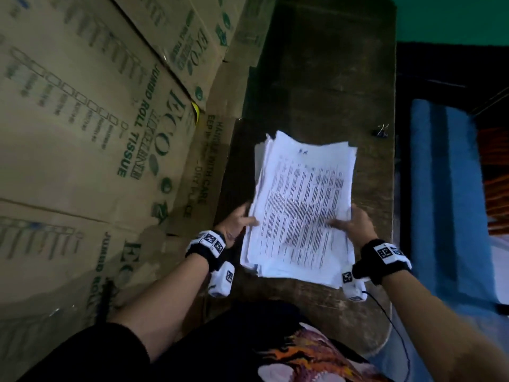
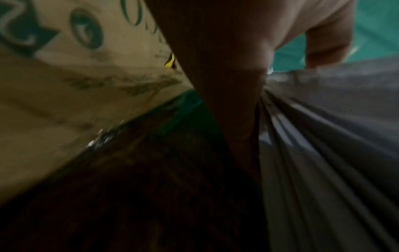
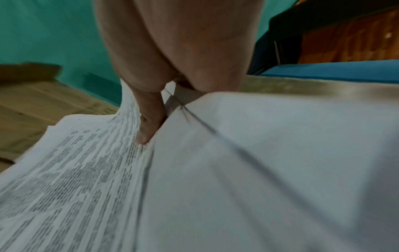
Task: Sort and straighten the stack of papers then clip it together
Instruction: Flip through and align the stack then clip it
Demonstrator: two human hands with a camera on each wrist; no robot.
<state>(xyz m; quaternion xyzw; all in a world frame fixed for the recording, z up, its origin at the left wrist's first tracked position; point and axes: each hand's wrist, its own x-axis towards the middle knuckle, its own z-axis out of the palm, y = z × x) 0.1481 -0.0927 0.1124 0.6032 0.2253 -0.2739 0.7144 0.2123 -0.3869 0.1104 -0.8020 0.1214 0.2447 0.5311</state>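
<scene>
An uneven stack of printed papers [image 1: 300,205] lies on a dark wooden table [image 1: 325,78], its sheets fanned out of line. My left hand [image 1: 238,224] grips the stack's left edge, thumb on top. My right hand [image 1: 355,224] holds the right edge, thumb pressed on the top sheet. In the right wrist view the thumb [image 3: 149,126] pins the printed papers [image 3: 259,170]. The left wrist view is blurred and shows the left hand [image 2: 233,85] against the paper edges [image 2: 323,153]. A black binder clip [image 1: 381,131] sits alone near the table's right edge.
Stacked cardboard boxes [image 1: 96,119] stand close along the table's left side. A blue mat [image 1: 446,202] lies beyond the right edge, and a green wall [image 1: 454,17] rises behind. A thin cable [image 1: 394,326] runs from my right wrist.
</scene>
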